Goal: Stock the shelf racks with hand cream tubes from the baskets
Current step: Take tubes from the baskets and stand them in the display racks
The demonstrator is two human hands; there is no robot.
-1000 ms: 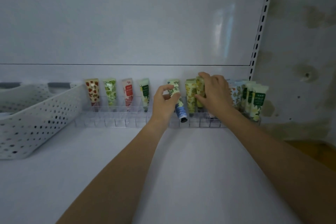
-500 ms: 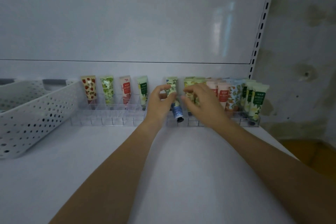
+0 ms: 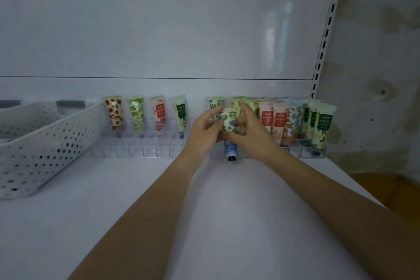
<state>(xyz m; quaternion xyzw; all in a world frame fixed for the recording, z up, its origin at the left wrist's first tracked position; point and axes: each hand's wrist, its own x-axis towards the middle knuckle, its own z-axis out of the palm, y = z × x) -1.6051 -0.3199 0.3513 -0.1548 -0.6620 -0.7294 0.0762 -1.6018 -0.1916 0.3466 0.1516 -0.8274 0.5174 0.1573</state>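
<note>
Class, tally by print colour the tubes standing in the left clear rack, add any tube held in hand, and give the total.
Red-printed tubes: 2
Green-printed tubes: 2
Blue-flowered tube, held by the left hand and right hand: 1
Total: 5

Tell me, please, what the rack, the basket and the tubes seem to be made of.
Rack: clear hard plastic, glossy; the shelf shows through its dividers.
Basket: white plastic, matt, moulded with rows of round holes.
Tubes: probably soft plastic, printed, slightly shiny; the look leaves this open.
</note>
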